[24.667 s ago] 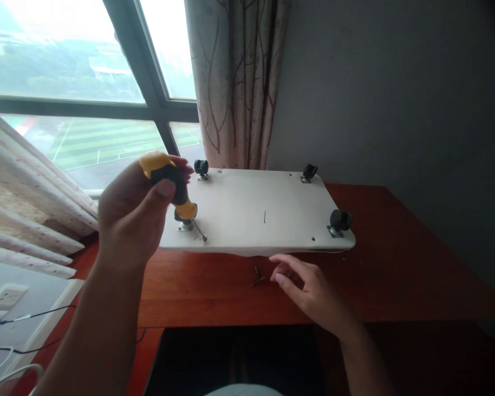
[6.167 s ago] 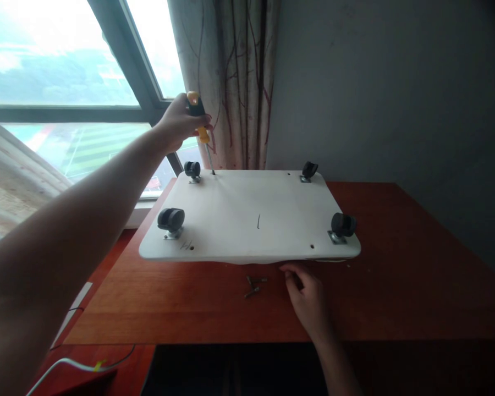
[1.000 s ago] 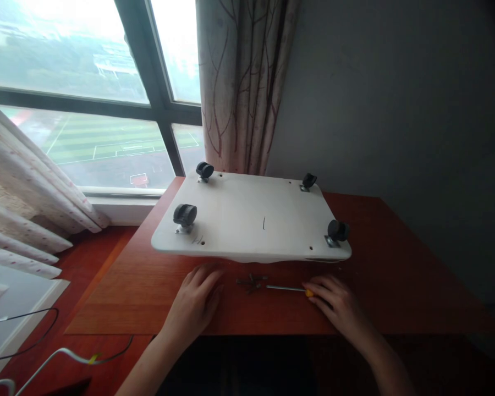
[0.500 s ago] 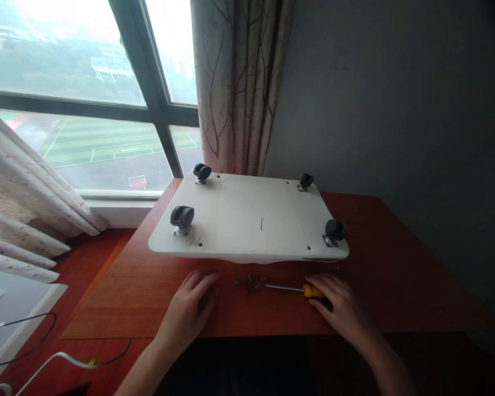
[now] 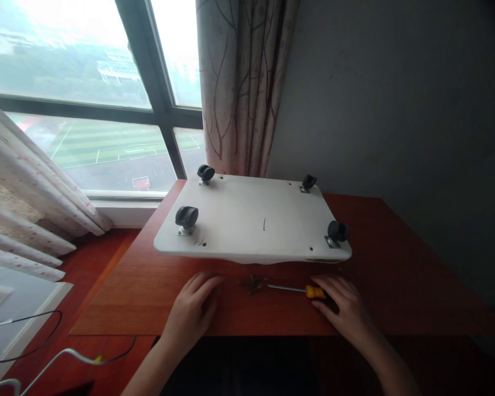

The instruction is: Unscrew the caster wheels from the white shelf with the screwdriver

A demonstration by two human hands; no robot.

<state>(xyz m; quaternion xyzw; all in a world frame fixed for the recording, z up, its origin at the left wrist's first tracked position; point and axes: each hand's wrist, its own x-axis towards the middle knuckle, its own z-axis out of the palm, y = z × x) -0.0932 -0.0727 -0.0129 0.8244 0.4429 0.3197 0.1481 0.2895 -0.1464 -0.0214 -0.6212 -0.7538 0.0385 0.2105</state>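
On the table's near side my left hand [image 5: 193,305] rests with its fingers loosely curved and apart, holding nothing. To its right lies a small heap of screws [image 5: 252,284]. A screwdriver [image 5: 314,292] with a yellow handle lies flat, its metal shaft pointing left at the screws. My right hand [image 5: 344,305] is beside the handle, fingers and thumb apart around its end and not closed on it. Beyond both hands is a white board [image 5: 247,214] with rounded corners. Black casters on metal plates stand upright at its corners, one of them a front-left caster [image 5: 187,218].
The board sits on a reddish-brown wooden table [image 5: 396,264]. Small holes show near the board's corners. Behind are a patterned curtain [image 5: 243,82], a grey wall [image 5: 375,99] and a window [image 5: 107,148]. A white cable [image 5: 68,352] runs at the lower left.
The view has shifted slightly, so everything appears a little further right. Both hands, the screws and the screwdriver stay in nearly the same places on the table.
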